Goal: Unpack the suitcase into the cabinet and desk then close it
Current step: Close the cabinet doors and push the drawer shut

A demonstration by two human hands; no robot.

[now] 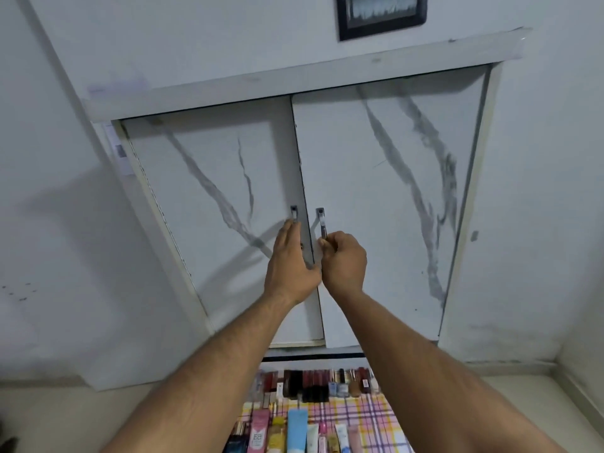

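A wall cabinet with two white marble-patterned doors fills the middle of the head view, the left door [212, 204] and the right door [385, 197] meeting at the centre. Both look nearly closed, the right one slightly proud of the left. My left hand [289, 266] lies with straight fingers against the left door, fingertips at its small metal handle [294, 213]. My right hand [343, 259] curls its fingers round the lower end of the right door's handle [320, 222]. No suitcase is in view.
Below the cabinet, a desk with a pink checked cloth [369, 416] carries several rows of cosmetic tubes [297, 429] and lipsticks [313, 384]. A dark framed picture [382, 13] hangs above. White wall lies to both sides.
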